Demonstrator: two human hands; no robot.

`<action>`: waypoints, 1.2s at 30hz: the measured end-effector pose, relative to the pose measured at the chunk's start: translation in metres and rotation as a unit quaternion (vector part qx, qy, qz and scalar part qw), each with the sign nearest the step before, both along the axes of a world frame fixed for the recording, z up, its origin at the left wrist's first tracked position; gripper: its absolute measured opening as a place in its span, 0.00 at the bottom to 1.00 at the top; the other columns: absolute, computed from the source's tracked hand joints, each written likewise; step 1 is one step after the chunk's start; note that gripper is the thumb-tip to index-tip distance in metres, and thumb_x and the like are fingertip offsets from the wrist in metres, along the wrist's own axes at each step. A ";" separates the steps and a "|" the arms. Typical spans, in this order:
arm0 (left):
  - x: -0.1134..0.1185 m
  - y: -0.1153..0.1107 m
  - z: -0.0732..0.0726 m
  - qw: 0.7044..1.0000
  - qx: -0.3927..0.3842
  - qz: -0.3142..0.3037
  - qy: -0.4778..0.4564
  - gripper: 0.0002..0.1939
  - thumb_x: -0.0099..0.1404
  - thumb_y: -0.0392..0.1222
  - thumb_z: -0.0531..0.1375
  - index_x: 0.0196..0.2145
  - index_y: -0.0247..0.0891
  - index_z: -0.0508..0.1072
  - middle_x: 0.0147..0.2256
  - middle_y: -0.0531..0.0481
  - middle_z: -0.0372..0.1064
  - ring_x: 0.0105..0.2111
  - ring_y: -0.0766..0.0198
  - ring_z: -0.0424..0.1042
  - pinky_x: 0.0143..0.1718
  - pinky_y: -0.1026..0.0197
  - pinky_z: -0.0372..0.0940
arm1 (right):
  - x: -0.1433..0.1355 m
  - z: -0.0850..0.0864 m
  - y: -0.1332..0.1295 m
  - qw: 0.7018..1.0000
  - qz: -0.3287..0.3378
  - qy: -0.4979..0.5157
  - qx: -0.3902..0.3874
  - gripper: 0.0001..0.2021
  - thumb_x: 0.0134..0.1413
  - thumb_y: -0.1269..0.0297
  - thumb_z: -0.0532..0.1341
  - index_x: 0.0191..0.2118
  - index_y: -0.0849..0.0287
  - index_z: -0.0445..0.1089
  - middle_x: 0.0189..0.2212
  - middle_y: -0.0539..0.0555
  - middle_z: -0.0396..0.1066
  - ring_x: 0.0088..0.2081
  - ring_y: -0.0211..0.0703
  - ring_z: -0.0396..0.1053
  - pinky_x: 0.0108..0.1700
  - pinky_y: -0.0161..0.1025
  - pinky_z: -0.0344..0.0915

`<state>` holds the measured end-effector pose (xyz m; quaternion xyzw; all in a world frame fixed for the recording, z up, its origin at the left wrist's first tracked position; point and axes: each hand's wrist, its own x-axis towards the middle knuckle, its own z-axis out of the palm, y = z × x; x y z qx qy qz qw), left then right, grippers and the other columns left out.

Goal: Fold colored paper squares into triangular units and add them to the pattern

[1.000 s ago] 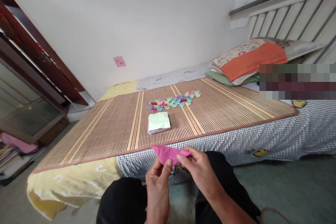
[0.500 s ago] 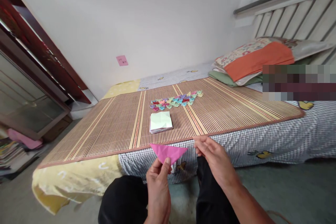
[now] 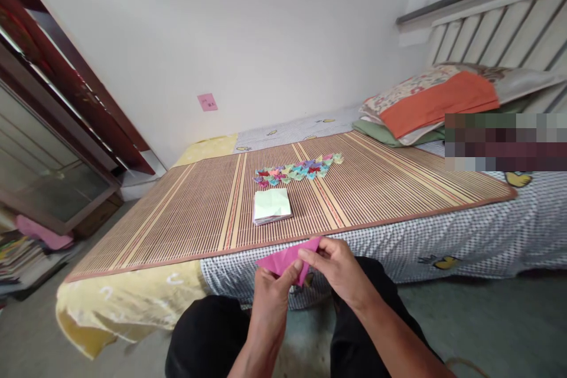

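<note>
A pink sheet of paper [image 3: 283,257], folded into a triangle, is held in front of the bed's near edge. My left hand [image 3: 273,295] pinches its lower left part, thumb on top. My right hand [image 3: 336,269] grips the right side, with its thumb lying across the paper near the left thumb. Beyond the hands, a stack of square paper [image 3: 271,203] with a pale green sheet on top lies on the striped mat [image 3: 199,212]. Behind that stack, several small folded paper pieces [image 3: 296,170] in many colours sit close together in rows.
The mat covers a bed with a checked sheet [image 3: 465,230] and a yellow cloth [image 3: 133,301]. Pillows [image 3: 438,100] are piled at the right. A pink note [image 3: 207,102] is on the wall. My knees [image 3: 212,336] are below the hands.
My right hand has moved left and taken hold of the pink paper's right side. The paper is now tilted, its right end higher. Both thumbs have come close together.
</note>
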<state>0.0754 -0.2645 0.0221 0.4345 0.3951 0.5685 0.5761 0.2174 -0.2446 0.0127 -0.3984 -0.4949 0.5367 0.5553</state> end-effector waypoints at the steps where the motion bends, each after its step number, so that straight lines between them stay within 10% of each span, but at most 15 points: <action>1: 0.001 0.001 0.002 1.000 0.004 0.000 -0.001 0.08 0.60 0.44 0.71 0.28 0.38 0.81 0.28 0.51 0.75 0.30 0.61 0.70 0.38 0.60 0.64 | 0.002 0.002 0.003 1.000 -0.008 -0.013 0.014 0.17 0.51 0.51 0.73 0.26 0.60 0.75 0.23 0.50 0.71 0.28 0.41 0.68 0.32 0.36 0.65; 7: 0.006 0.001 0.004 0.999 -0.032 0.016 -0.036 0.11 0.58 0.43 0.73 0.23 0.37 0.79 0.25 0.52 0.73 0.26 0.62 0.69 0.37 0.59 0.64 | 0.011 0.007 0.010 0.993 -0.110 -0.008 0.043 0.20 0.61 0.46 0.66 0.28 0.59 0.73 0.21 0.47 0.65 0.26 0.38 0.62 0.30 0.35 0.60; 14: 0.006 0.007 0.004 0.986 -0.076 0.060 -0.134 0.15 0.47 0.40 0.77 0.20 0.35 0.75 0.21 0.55 0.68 0.24 0.67 0.64 0.31 0.62 0.62 | -0.003 -0.004 -0.004 0.995 0.067 -0.068 0.040 0.22 0.61 0.47 0.66 0.24 0.59 0.70 0.21 0.48 0.66 0.25 0.39 0.64 0.30 0.36 0.59; 23: 0.005 0.006 0.009 0.968 -0.125 0.078 -0.203 0.19 0.42 0.37 0.79 0.17 0.35 0.71 0.19 0.55 0.65 0.23 0.69 0.64 0.29 0.64 0.63 | -0.010 -0.012 -0.021 0.993 0.064 -0.084 0.057 0.14 0.61 0.60 0.65 0.27 0.59 0.68 0.23 0.47 0.63 0.26 0.36 0.59 0.29 0.34 0.55; 28: 0.004 0.003 0.007 0.985 -0.082 0.071 -0.137 0.19 0.47 0.41 0.78 0.17 0.35 0.71 0.20 0.55 0.66 0.23 0.68 0.63 0.31 0.64 0.63 | -0.001 -0.008 -0.026 0.992 0.098 -0.072 0.038 0.14 0.63 0.57 0.65 0.28 0.59 0.70 0.24 0.48 0.67 0.28 0.38 0.64 0.31 0.34 0.60; 36: 0.001 -0.007 -0.002 1.000 0.004 0.011 0.027 0.11 0.56 0.43 0.74 0.24 0.35 0.79 0.24 0.52 0.70 0.28 0.63 0.67 0.36 0.61 0.64 | 0.009 -0.005 -0.021 0.997 -0.024 -0.022 0.075 0.14 0.62 0.54 0.67 0.32 0.59 0.72 0.28 0.49 0.67 0.31 0.39 0.65 0.35 0.34 0.64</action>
